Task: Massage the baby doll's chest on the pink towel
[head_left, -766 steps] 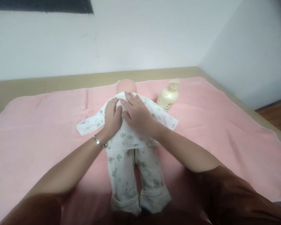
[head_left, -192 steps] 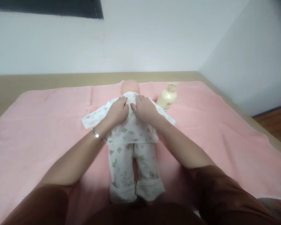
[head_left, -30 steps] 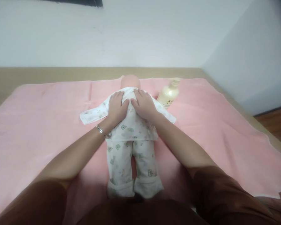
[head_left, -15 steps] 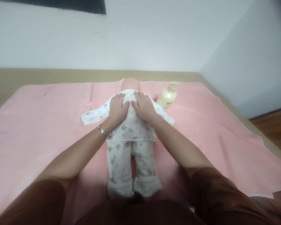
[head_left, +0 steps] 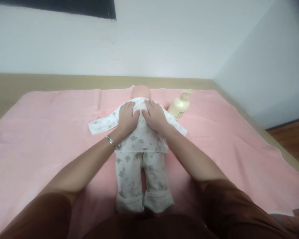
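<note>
A baby doll (head_left: 141, 91) lies face down in the middle, its head pointing away from me. It wears a white printed long-sleeved top (head_left: 142, 142) and matching trousers (head_left: 129, 176) with turned-up cuffs. My left hand (head_left: 127, 116) rests flat on the left of its upper back, fingers stretched toward the shoulder, thumb pointing inward. On the other side, my right hand (head_left: 154, 114) lies flat the same way, the two thumbs nearly meeting. Neither hand grips anything. The doll's face and hands are hidden.
Beneath the doll a pink blanket (head_left: 52, 139) covers most of a wooden surface (head_left: 5, 86). A pale yellow pump bottle (head_left: 179, 105) is just right of the doll's shoulder. White walls (head_left: 164, 39) meet in a corner behind, and a dark panel (head_left: 64, 6) hangs upper left.
The whole view has shifted slightly, so everything appears a little lower and further right. Both hands keep the same place on the doll's back.
</note>
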A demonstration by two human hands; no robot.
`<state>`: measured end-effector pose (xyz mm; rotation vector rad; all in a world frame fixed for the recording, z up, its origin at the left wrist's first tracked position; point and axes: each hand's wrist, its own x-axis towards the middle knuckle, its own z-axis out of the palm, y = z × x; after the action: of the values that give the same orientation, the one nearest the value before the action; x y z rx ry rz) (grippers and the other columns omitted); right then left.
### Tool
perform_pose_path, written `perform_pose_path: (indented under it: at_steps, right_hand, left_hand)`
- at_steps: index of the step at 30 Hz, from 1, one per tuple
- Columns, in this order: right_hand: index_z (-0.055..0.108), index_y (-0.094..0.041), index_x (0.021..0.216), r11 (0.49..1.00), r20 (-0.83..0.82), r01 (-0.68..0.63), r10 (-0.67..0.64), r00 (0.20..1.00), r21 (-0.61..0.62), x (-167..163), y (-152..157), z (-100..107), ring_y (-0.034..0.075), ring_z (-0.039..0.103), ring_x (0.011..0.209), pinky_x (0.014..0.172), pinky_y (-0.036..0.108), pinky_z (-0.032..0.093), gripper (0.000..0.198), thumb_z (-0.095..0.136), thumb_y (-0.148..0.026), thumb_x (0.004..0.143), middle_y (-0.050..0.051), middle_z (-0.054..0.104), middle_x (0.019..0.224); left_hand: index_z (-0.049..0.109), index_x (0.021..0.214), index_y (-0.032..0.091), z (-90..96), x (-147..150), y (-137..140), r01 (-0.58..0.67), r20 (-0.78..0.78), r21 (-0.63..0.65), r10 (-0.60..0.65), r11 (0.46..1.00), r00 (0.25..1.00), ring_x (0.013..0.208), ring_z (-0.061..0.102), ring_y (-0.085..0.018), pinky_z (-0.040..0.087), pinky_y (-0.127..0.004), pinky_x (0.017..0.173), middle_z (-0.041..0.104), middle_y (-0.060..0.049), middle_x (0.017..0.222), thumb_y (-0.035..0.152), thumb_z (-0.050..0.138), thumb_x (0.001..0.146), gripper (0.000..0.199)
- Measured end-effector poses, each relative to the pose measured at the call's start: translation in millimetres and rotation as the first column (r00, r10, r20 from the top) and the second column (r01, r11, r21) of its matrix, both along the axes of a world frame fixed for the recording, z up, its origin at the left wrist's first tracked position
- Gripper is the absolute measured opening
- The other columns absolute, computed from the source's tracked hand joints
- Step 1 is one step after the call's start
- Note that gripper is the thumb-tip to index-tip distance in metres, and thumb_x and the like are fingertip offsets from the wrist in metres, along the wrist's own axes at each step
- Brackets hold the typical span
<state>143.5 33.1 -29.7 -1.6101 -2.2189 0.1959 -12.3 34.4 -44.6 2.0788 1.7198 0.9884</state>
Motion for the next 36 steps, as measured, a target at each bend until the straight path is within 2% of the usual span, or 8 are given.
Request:
perform_pose_path:
  at_steps: [6, 18, 36]
  right_hand:
    - [0.038, -0.005, 0.153, 1.000, 0.000, 0.002, -0.002, 1.000, 0.019, 0.7, 0.0, -0.5, 0.032, 0.034, 0.150, 0.125, 0.051, 0.025, 0.061, 0.027, -0.037, 0.102, 0.019, 0.039, 0.160]
    - [0.038, -0.005, 0.153, 1.000, 0.021, 0.003, -0.003, 1.000, 0.021, 1.2, 0.2, -0.1, 0.032, 0.035, 0.149, 0.125, 0.051, 0.025, 0.061, 0.027, -0.037, 0.102, 0.018, 0.039, 0.160]
    - [0.037, -0.005, 0.153, 1.000, 0.030, 0.005, -0.006, 1.000, 0.025, 1.2, 1.0, -1.4, 0.031, 0.034, 0.150, 0.125, 0.050, 0.025, 0.061, 0.027, -0.038, 0.102, 0.019, 0.039, 0.160]
  left_hand:
    - [0.055, 0.137, 0.012, -5.2, -0.7, 2.5, 0.006, -0.003, 0.032, -0.006, 0.999, 1.000, 0.139, 0.047, -0.030, 0.033, -0.048, 0.124, 0.056, -0.013, 0.146, 0.035, 0.040, 0.090, 0.054]
    - [0.060, 0.128, 0.014, -4.9, 0.2, 1.6, 0.013, 0.005, 0.063, -0.014, 0.998, 1.000, 0.130, 0.052, -0.030, 0.036, -0.050, 0.121, 0.062, -0.013, 0.135, 0.035, 0.041, 0.090, 0.048]
    - [0.057, 0.133, 0.014, -5.2, 0.0, 3.0, 0.006, -0.021, 0.051, -0.005, 0.999, 1.000, 0.134, 0.050, -0.030, 0.035, -0.047, 0.122, 0.060, -0.013, 0.141, 0.037, 0.039, 0.091, 0.052]
